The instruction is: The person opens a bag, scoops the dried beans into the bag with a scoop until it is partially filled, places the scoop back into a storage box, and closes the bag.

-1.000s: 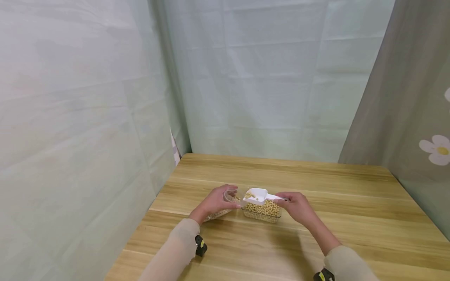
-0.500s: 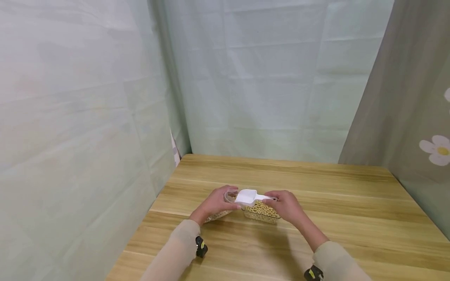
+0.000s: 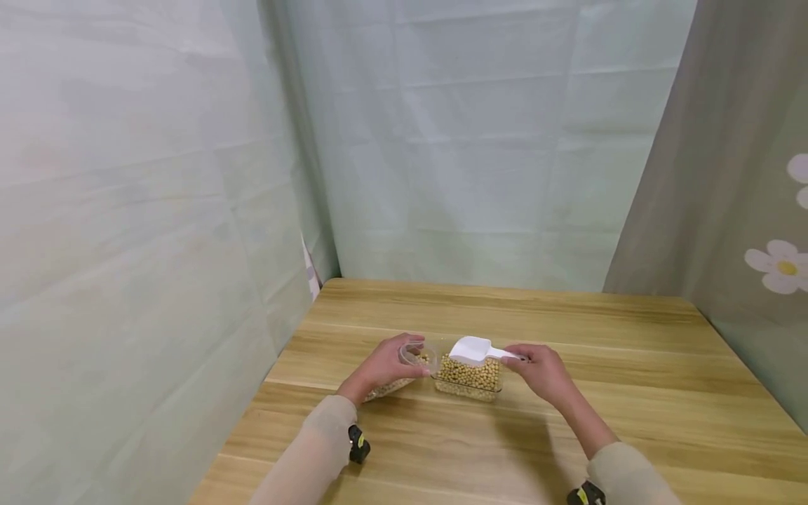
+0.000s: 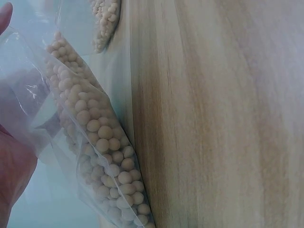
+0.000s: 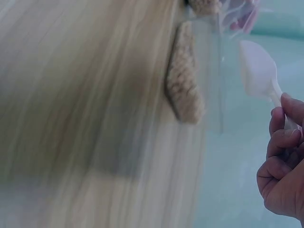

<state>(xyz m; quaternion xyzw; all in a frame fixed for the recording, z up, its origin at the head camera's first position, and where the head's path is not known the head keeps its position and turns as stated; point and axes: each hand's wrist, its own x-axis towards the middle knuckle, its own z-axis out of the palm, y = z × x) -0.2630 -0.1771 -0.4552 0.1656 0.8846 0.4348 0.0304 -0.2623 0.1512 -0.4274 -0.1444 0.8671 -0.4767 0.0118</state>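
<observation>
My left hand (image 3: 385, 363) holds the mouth of a clear plastic bag (image 3: 393, 386) spread wide, its fingers and thumb at the rim. Pale round soybeans (image 4: 102, 137) fill the lower part of this bag, which leans on the table. Between thumb and fingers, my right hand (image 3: 541, 372) pinches the handle of a white scoop (image 3: 470, 349). The scoop hangs above a clear rectangular box (image 3: 468, 394) just right of the bag, and no beans show in its bowl. More soybeans (image 5: 183, 80) lie in that box.
All of this is on a wood-grain table (image 3: 505, 308). Pale cloth (image 3: 442, 140) hangs behind it and along the left, with a grey flowered curtain (image 3: 713, 175) at the right. A black wrist device (image 3: 359, 444) sits on the left sleeve.
The right hand carried the scoop with a few soybeans left to the bag mouth, then back right over the box; its bowl now shows no beans. The left hand stayed at the bag.
</observation>
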